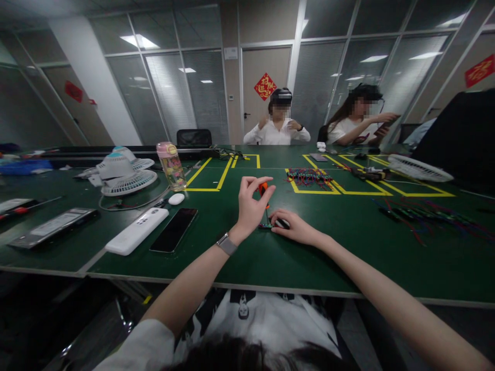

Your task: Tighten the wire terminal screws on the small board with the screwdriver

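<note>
My left hand [252,202] is raised over the green table [247,257], fingers pinched round the orange handle of a small screwdriver [264,191] that stands upright. Its tip meets a small dark part [266,225] lying on the table. My right hand [296,226] rests flat-low on the table, fingers closed on that part from the right, holding it down. A grey watch band [226,243] is on my left wrist.
A black phone [175,230], a white power bank [137,230] and a white earbud case [176,198] lie to the left. Farther left stand small white fans [126,175] and a pink bottle [170,166]. Coloured wire bundles [309,178] lie ahead and right [425,216]. Two people sit across.
</note>
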